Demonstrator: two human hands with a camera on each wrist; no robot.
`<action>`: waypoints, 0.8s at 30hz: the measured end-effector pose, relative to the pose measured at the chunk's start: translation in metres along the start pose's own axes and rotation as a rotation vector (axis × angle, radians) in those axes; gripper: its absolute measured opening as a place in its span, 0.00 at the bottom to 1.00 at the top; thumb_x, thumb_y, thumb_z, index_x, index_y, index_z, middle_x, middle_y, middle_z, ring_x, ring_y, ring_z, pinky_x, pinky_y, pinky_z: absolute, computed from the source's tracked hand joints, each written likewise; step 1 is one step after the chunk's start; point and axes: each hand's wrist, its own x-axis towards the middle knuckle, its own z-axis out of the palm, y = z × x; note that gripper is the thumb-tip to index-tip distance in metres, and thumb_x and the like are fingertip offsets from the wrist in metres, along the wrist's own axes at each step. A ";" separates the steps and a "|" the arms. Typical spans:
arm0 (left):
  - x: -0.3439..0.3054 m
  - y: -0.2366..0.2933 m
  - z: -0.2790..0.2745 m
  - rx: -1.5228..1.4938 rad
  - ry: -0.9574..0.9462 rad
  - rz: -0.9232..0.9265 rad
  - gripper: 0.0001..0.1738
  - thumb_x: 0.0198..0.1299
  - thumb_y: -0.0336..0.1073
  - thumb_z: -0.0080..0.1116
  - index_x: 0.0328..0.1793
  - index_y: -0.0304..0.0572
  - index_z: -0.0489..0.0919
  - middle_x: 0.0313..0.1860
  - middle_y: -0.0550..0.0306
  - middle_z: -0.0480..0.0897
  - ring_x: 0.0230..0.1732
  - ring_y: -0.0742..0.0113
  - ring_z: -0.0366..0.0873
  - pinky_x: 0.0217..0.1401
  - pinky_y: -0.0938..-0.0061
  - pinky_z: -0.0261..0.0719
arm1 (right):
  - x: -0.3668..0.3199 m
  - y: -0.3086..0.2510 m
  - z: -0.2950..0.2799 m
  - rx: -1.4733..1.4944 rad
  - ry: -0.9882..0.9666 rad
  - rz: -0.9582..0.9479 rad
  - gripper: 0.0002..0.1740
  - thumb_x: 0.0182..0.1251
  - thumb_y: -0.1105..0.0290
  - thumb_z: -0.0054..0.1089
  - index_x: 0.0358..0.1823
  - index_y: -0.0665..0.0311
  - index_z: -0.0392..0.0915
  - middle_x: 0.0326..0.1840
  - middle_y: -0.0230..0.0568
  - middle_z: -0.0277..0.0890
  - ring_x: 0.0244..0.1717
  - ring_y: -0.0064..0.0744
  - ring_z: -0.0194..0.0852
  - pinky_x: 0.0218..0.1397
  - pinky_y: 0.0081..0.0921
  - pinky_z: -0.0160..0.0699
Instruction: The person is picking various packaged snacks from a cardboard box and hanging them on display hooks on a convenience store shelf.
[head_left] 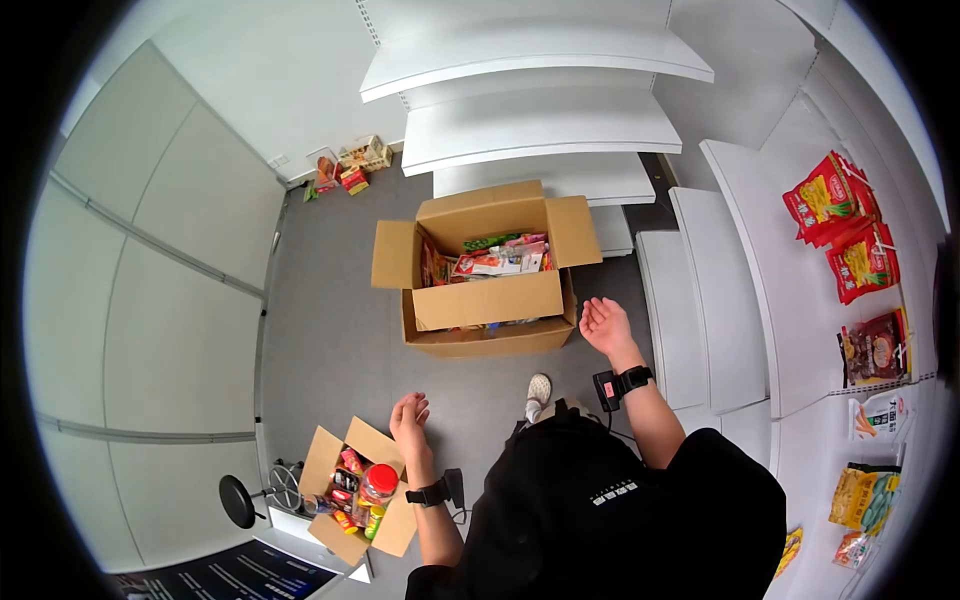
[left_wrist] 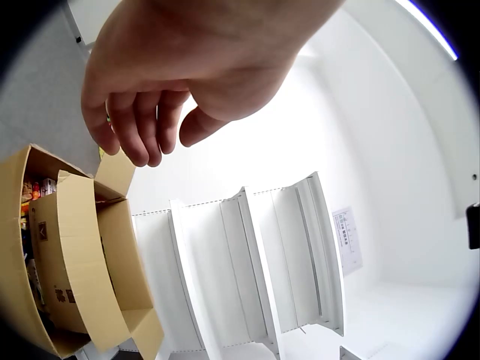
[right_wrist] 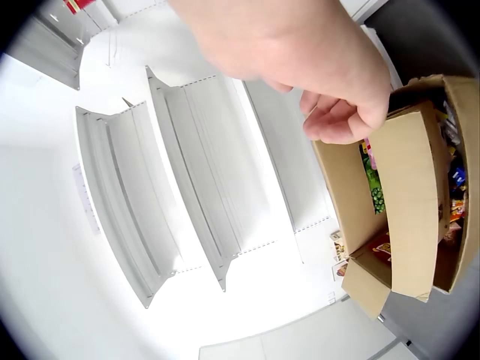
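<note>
In the head view, my left hand (head_left: 409, 418) hangs in the air with loosely bent fingers and holds nothing. It is nearest a small open carton (head_left: 316, 462) of snack packs and a red-lidded jar (head_left: 380, 482). My right hand (head_left: 606, 325) is also bare, palm up with fingers slightly curled, just right of a large cardboard box (head_left: 490, 303). That box has its flaps spread and holds colourful bagged snacks (head_left: 500, 262); it sits on or in a second box (head_left: 488, 345) with more packs. Both wrist views show relaxed fingers around nothing.
White tiered shelves (head_left: 545, 130) rise behind the boxes. Shelves (head_left: 745, 270) on the right carry red snack bags (head_left: 830, 200) and other packets. More packs (head_left: 353, 180) lie by the far wall. A round black-topped stool (head_left: 237, 502) and a screen (head_left: 230, 572) are at lower left.
</note>
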 end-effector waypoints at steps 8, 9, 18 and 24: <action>0.062 0.029 0.041 0.064 -0.018 0.004 0.16 0.63 0.41 0.54 0.52 0.38 0.76 0.47 0.55 0.81 0.44 0.71 0.78 0.51 0.75 0.73 | 0.069 0.014 0.014 -0.011 0.101 0.079 0.14 0.67 0.61 0.49 0.47 0.63 0.71 0.42 0.38 0.75 0.41 0.32 0.72 0.44 0.29 0.75; 0.067 0.031 0.048 0.071 -0.023 0.003 0.17 0.63 0.41 0.53 0.52 0.38 0.76 0.47 0.55 0.81 0.45 0.71 0.78 0.51 0.75 0.73 | 0.070 0.016 0.017 -0.004 0.117 0.088 0.14 0.67 0.61 0.49 0.46 0.63 0.71 0.41 0.38 0.75 0.41 0.32 0.72 0.43 0.29 0.75; 0.125 0.034 0.114 0.204 -0.196 -0.111 0.15 0.64 0.39 0.52 0.51 0.38 0.77 0.45 0.54 0.82 0.45 0.70 0.79 0.48 0.76 0.74 | 0.085 0.010 0.029 0.122 0.135 0.058 0.14 0.69 0.60 0.47 0.46 0.64 0.71 0.41 0.38 0.74 0.41 0.32 0.72 0.43 0.29 0.74; 0.182 0.035 0.155 0.307 -0.388 -0.174 0.20 0.63 0.41 0.52 0.56 0.37 0.74 0.49 0.56 0.81 0.48 0.67 0.78 0.51 0.73 0.73 | 0.089 0.027 0.034 0.204 0.179 0.036 0.15 0.69 0.60 0.46 0.46 0.65 0.70 0.43 0.40 0.74 0.41 0.31 0.72 0.44 0.28 0.73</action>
